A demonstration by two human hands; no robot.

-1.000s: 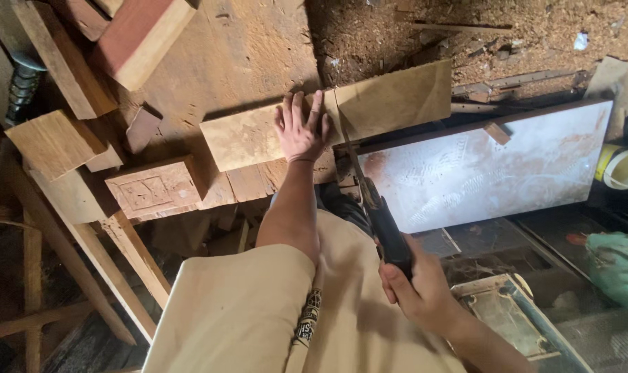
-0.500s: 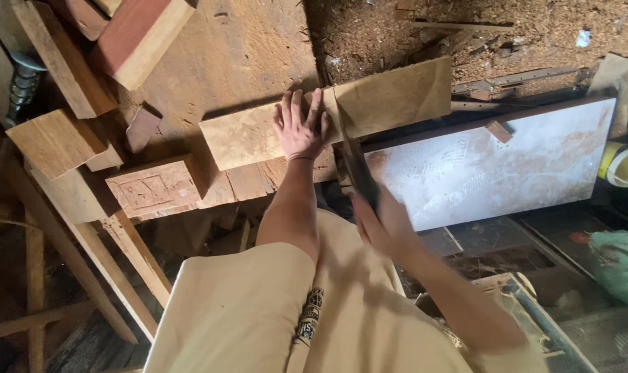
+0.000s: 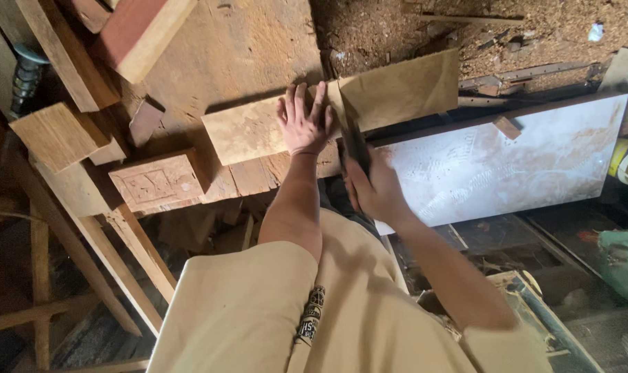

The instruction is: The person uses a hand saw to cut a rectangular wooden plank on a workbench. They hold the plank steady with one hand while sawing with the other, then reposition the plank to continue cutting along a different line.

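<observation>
Pressing my left hand (image 3: 304,122) flat, fingers spread, on the pale wooden plank (image 3: 258,128) lying across the workbench (image 3: 238,48), I grip a dark handsaw (image 3: 353,141) in my right hand (image 3: 376,190). A carved block (image 3: 155,181) sits left; a white board (image 3: 507,162) lies right.

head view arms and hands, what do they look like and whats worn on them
Both arms are bare from the short sleeves down, with no gloves on the left hand or the right hand. The loose short-sleeved beige cloth shirt covers the upper arms, with a narrow dark patterned strip on its front. A thin dark band circles the left wrist. No rings are visible.
</observation>
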